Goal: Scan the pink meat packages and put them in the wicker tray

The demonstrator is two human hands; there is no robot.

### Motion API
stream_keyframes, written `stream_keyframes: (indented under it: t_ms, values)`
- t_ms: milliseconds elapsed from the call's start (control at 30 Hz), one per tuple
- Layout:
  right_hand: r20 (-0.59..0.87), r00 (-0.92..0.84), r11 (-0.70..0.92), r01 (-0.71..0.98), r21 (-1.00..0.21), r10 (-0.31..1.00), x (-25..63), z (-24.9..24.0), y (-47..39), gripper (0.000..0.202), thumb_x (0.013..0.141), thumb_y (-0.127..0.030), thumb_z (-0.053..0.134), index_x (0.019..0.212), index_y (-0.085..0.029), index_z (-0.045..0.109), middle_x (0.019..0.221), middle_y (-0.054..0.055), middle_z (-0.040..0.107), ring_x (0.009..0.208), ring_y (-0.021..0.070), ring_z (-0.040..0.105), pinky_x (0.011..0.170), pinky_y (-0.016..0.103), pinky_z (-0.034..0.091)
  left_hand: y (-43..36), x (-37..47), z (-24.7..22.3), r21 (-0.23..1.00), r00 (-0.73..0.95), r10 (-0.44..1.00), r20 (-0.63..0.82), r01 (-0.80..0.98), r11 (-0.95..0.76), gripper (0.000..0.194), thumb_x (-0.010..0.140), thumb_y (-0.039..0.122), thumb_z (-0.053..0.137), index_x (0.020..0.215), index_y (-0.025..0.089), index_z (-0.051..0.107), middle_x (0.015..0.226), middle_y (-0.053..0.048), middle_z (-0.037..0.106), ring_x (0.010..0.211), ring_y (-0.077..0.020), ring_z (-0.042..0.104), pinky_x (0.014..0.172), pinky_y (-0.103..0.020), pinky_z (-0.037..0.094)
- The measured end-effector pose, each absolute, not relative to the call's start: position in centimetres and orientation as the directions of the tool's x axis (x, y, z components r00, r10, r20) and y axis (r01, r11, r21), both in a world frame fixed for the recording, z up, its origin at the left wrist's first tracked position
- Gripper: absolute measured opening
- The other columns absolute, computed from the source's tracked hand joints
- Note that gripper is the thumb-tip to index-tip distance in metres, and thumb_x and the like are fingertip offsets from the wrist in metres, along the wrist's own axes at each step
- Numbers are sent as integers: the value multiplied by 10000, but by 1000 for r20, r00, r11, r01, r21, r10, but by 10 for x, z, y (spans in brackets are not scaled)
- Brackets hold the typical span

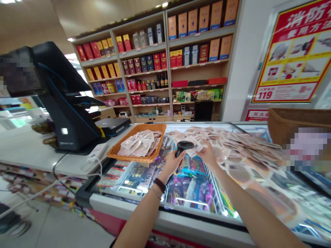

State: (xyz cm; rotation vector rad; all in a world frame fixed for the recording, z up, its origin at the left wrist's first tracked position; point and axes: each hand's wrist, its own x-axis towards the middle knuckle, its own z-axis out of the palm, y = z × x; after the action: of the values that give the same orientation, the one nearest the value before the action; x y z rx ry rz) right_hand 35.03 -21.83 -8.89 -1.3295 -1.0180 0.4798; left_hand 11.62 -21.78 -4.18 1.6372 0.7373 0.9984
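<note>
My left hand point(172, 165), with a dark bead bracelet at the wrist, is closed around the handle of a black handheld barcode scanner point(185, 145). A flat clear-and-white packet point(191, 151) lies right beside the scanner head, pinched at its right edge by the fingers of my right hand point(208, 156). Both hands are over the glass top of a chest freezer. To the left stands an orange wicker basket point(111, 153) with several similar packets point(141, 143) in it. More packets point(252, 146) are heaped and spread to the right of my hands.
Under the glass, wire baskets hold colourful wrapped goods point(190, 186). A black checkout terminal point(69, 113) and a grey flat device point(112, 125) stand on the left counter. At right is a brown box point(297, 119). Shelves of boxed goods point(155, 62) line the back wall.
</note>
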Motion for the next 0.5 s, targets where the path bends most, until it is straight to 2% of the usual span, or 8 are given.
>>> stream_keyframes:
  t_ms: [67, 133, 200, 333, 500]
  values:
    - [290, 544, 252, 145, -957, 787, 349, -87, -218, 641, 628, -446, 896, 1202, -262, 678, 803, 20, 817, 862, 346, 834, 864, 504, 671, -219, 116, -40, 962, 474, 845, 248, -15, -274, 636, 853, 855, 721, 834, 242, 551, 547, 62, 531, 410, -114, 465, 469, -270, 428]
    - [275, 565, 248, 126, -961, 778, 347, -84, -219, 493, 625, -491, 904, 1012, -267, 695, 788, 49, 818, 892, 362, 842, 875, 508, 681, -219, 116, -39, 963, 476, 845, 245, -21, -268, 639, 843, 856, 730, 831, 243, 550, 546, 58, 532, 408, -116, 464, 466, -274, 424]
    - [282, 559, 249, 136, -959, 780, 346, -82, -219, 423, 638, -532, 896, 904, -271, 695, 813, 75, 830, 939, 371, 847, 899, 504, 684, -220, 117, -39, 965, 474, 846, 244, -30, -262, 639, 834, 853, 741, 832, 243, 552, 547, 56, 534, 406, -117, 465, 464, -276, 422]
    - [299, 540, 265, 142, -954, 787, 347, -80, -222, 426, 647, -591, 886, 866, -270, 712, 835, 90, 844, 956, 363, 847, 918, 495, 678, -222, 118, -38, 971, 480, 847, 228, -53, -231, 651, 814, 859, 756, 820, 243, 545, 542, 59, 521, 396, -109, 454, 452, -272, 411]
    - [343, 549, 255, 232, -939, 762, 346, -76, -224, 397, 697, -615, 860, 845, -268, 735, 828, 89, 851, 902, 345, 842, 845, 466, 678, -224, 114, -35, 982, 521, 833, 187, -79, -170, 663, 779, 848, 793, 864, 236, 551, 560, 71, 519, 397, -97, 444, 435, -257, 383]
